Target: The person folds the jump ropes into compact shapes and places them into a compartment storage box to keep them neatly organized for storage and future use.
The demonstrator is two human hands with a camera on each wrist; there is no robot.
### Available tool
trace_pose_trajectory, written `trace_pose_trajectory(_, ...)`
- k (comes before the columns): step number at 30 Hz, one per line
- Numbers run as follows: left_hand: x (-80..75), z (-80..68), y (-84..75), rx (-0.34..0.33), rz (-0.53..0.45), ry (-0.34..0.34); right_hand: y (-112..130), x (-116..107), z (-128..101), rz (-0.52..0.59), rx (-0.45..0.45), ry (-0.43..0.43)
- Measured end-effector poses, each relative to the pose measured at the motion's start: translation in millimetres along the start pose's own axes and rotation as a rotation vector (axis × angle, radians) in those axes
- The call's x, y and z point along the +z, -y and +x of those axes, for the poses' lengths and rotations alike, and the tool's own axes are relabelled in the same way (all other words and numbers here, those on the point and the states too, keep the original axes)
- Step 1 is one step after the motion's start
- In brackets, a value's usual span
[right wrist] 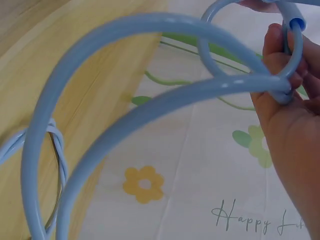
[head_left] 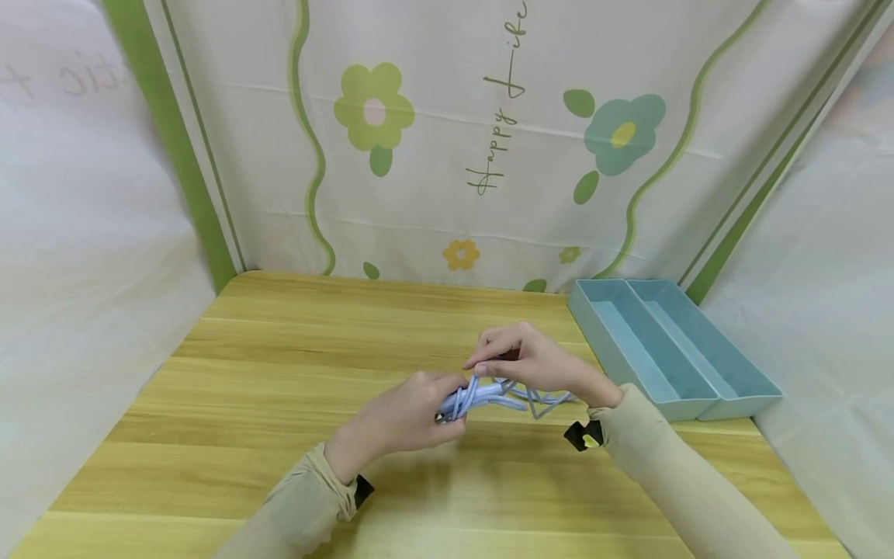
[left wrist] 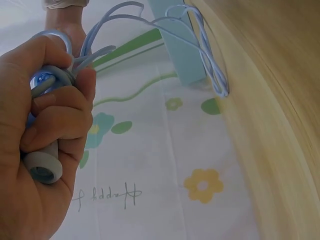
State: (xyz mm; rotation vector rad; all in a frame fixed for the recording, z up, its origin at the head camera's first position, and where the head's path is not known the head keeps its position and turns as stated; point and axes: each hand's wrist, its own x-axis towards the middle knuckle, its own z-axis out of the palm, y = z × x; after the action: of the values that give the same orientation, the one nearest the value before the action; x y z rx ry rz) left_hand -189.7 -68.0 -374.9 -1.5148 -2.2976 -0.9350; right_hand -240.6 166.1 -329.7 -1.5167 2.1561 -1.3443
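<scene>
A light blue skipping rope (head_left: 469,397) is bundled between both hands above the table, its cord wound round the handles. My left hand (head_left: 405,415) grips the handles; a pale grey handle end (left wrist: 42,166) pokes out below its curled fingers in the left wrist view. Just right of it, my right hand (head_left: 538,361) pinches the cord between thumb and fingers. Large cord loops (right wrist: 145,22) hang from the right hand in the right wrist view. More cord (left wrist: 215,82) trails to the table behind that hand. The fingers partly hide the wraps.
Two teal trays (head_left: 687,405) stand side by side at the table's right edge. The wooden table (head_left: 279,373) meets a flower-printed curtain (head_left: 433,186) at the back. Pale curtains (head_left: 91,233) hang at the sides.
</scene>
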Motion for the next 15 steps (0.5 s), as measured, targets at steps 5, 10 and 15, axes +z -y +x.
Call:
trace_pose_trajectory(5, -0.1, 0.3, -0.9, 0.001, -0.039, -0.049, -2.0, -5.4, -2.8, 0.043, 0.040, 0.028)
trace_pose_trajectory(10, -1.3, 0.3, -2.6, -0.006, -0.027, -0.091, -2.4, -9.0, -3.1, 0.058, 0.089, -0.002)
trace_pose_trajectory(15, -1.9, 0.8, -4.4, 0.031, -0.022, -0.109, -7.0, -11.2, -3.5, 0.089, 0.122, -0.033)
